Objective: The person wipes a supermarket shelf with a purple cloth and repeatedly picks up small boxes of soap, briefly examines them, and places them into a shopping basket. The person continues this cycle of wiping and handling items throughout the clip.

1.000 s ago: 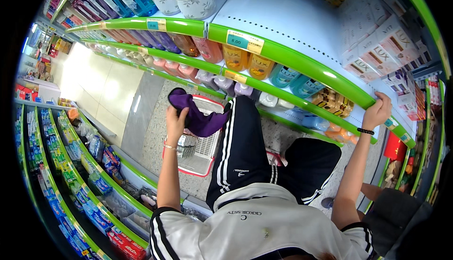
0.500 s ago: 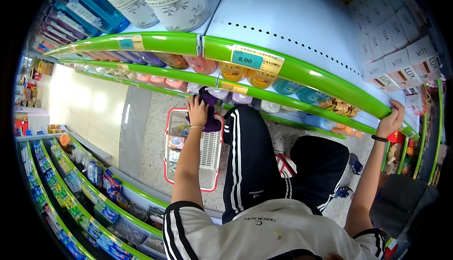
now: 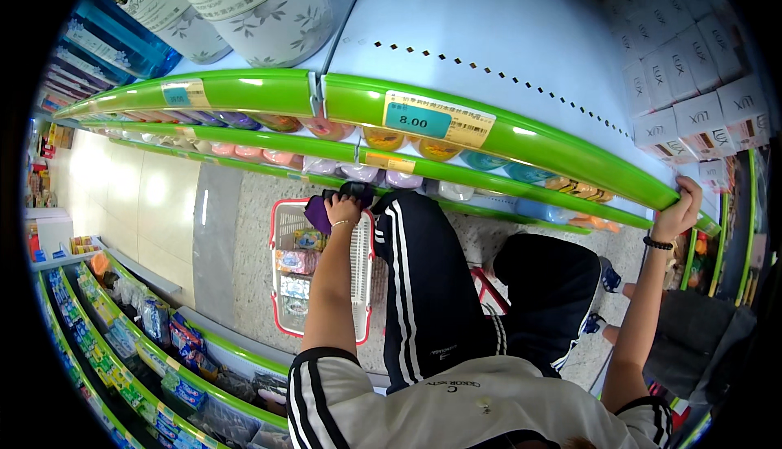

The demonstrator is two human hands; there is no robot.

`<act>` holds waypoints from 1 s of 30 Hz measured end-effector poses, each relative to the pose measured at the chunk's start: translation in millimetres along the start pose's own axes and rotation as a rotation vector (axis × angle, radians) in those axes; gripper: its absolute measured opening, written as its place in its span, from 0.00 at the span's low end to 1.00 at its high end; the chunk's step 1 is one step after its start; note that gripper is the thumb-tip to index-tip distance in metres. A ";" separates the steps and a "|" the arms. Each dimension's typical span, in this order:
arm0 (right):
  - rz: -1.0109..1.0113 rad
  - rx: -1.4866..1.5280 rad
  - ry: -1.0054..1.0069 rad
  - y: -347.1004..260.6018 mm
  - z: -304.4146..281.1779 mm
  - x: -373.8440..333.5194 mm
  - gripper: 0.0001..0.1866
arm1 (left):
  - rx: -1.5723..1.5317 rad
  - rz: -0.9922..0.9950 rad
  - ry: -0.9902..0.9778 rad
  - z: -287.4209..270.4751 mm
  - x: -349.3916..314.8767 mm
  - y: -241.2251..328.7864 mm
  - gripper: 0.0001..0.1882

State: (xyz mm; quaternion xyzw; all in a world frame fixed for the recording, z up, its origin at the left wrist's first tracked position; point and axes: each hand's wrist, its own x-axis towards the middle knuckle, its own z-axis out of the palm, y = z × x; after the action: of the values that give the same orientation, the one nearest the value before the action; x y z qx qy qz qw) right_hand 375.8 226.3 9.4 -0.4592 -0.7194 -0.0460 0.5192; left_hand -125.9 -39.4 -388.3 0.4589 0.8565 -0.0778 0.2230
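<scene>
My left hand [image 3: 343, 210] is closed over a dark purple cloth [image 3: 318, 214] at the lowest shelf's front edge. Part of this cloth hangs left of my fingers, and a blackish bunched part shows just beyond them. Under that forearm a white plastic basket [image 3: 274, 274] with a red rim stands on the floor. Small packs lie inside it, among them a green and yellow one [image 3: 309, 239] and a pink one [image 3: 296, 262]. My right hand [image 3: 679, 211] grips the green front edge of the upper shelf [image 3: 521, 135], over at the right.
Large white pump bottles [image 3: 252, 17] stand on the upper shelf at left. White soap boxes [image 3: 700, 127] are stacked at its right end. Coloured bottles [image 3: 383, 138] fill lower shelves. Another shelf unit [image 3: 216, 343] is behind on the left. A person in dark clothing [image 3: 700, 343] is at right.
The purple cloth has shifted from the right of my left hand to its left, and the hand has turned with it. My right hand stays on the shelf edge. The view has shifted slightly.
</scene>
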 end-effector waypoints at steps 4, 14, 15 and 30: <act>-0.002 0.007 -0.012 -8.1 0.2 3.0 0.10 | 0.029 -0.138 -0.150 0.8 18.4 17.2 0.22; -0.056 -0.140 0.016 -35.9 8.8 8.2 0.07 | -0.579 -0.020 0.502 -58.1 -73.9 34.7 0.14; -0.062 -0.156 0.032 -37.7 8.4 8.8 0.07 | -0.652 0.028 0.541 -82.0 -89.8 41.6 0.12; -0.069 -0.160 0.096 -48.5 3.5 10.7 0.05 | -0.391 0.895 1.069 -504.4 -118.8 268.6 0.22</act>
State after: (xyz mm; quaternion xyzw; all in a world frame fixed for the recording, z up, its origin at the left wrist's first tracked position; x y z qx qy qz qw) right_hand 338.5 206.8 36.1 -0.4712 -0.7031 -0.1432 0.5129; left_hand -5.2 194.0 132.9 0.6927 0.5767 0.4106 -0.1379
